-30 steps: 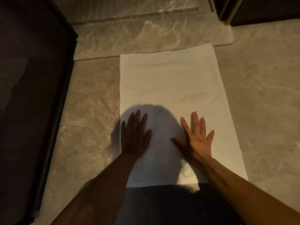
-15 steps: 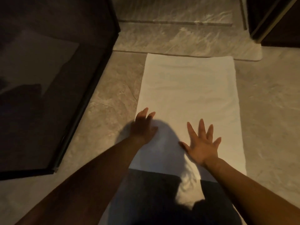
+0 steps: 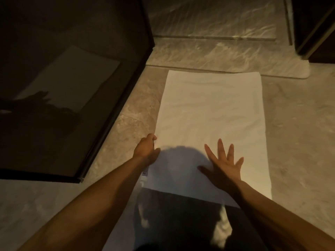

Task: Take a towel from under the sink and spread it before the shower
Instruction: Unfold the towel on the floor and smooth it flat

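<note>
A white towel (image 3: 210,113) lies flat on the stone floor, its far edge against the raised shower threshold (image 3: 213,55). My left hand (image 3: 146,149) is at the towel's left edge with fingers curled onto the cloth; a small label shows just below it. On the towel's near part rests my right hand (image 3: 224,165), palm down with fingers spread. My head's shadow falls between the hands. Dark clothing covers the towel's near end.
A dark glass shower door (image 3: 72,98) with a black frame stands open at the left, reflecting the towel. A dark door frame (image 3: 311,33) is at the far right. Grey marble floor (image 3: 297,142) surrounds the towel.
My left hand slid from flat on the towel out to its left edge and curled there. My right hand stayed flat. The view shifted so the glass door fills more of the left.
</note>
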### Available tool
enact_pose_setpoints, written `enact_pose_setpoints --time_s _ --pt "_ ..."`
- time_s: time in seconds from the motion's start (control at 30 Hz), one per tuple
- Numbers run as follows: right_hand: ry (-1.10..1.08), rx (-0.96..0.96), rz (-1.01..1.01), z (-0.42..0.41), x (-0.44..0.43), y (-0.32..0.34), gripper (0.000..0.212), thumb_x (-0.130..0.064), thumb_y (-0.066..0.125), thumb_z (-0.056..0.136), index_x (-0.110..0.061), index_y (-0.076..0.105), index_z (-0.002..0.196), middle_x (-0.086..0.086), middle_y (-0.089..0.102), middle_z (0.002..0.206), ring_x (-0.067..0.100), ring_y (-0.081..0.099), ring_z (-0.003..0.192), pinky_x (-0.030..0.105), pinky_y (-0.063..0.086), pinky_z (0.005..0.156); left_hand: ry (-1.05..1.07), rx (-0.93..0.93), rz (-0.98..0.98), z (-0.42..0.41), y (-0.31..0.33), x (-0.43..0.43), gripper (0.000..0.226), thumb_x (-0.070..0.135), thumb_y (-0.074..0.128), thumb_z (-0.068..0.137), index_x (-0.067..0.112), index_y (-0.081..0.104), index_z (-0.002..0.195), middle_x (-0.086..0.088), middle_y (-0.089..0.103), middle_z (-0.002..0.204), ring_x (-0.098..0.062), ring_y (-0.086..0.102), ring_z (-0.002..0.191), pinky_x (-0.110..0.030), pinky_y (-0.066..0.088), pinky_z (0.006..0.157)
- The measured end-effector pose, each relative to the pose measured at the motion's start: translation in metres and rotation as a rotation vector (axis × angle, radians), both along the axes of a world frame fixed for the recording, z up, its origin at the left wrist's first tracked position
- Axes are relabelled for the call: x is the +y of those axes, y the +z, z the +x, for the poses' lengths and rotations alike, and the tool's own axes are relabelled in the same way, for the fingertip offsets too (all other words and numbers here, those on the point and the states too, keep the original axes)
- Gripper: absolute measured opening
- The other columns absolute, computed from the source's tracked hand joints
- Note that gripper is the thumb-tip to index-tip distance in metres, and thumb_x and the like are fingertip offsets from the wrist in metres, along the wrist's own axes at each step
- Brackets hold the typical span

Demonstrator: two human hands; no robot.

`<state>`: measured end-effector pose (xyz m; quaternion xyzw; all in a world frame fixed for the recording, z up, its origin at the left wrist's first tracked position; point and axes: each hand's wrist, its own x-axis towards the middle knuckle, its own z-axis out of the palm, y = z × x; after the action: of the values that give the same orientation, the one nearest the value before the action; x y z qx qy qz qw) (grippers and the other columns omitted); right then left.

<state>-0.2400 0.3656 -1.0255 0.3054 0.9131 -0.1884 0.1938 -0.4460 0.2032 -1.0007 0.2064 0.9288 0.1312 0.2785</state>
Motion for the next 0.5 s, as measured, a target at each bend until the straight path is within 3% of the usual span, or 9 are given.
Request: enact_pose_setpoints --time_s 0.1,0.37,0.5 --pt "0.027 -0.001 -0.004 0.001 -0.005 0.001 0.085 -0.077 0.029 0.079 -0.041 -0.011 0.145 0.003 -0.029 0.153 0.037 -0.028 0.137 0.066 -0.007 0.106 0.060 -0.013 0.057 0.001 0.007 0.000 0.043 0.026 0.064 0.084 0.018 0.042 0.120 -0.012 0.053 0.119 -0.027 0.055 0.100 -0.033 0.045 0.084" --pt "0.050 0.017 -0.015 -0.002 -0.011 0.000 0.085 -0.076 0.032 0.079 -0.042 -0.011 0.144 0.002 -0.030 0.152 0.036 -0.029 0.136 0.066 -0.009 0.106 0.132 0.012 0.087 0.001 0.017 -0.007 0.059 0.022 0.064 0.084 0.015 0.036 0.136 -0.012 0.053 0.130 -0.030 0.054 0.115 -0.036 0.044 0.094" --pt "0.036 0.066 -0.012 -0.015 -0.017 -0.004 0.083 -0.075 0.035 0.080 -0.043 -0.006 0.145 0.001 -0.027 0.154 0.034 -0.029 0.136 0.066 -0.011 0.105 0.182 0.092 0.125 -0.002 0.023 -0.011 0.050 0.025 0.058 0.089 0.013 0.041 0.135 -0.011 0.058 0.128 -0.030 0.055 0.116 -0.037 0.044 0.093"
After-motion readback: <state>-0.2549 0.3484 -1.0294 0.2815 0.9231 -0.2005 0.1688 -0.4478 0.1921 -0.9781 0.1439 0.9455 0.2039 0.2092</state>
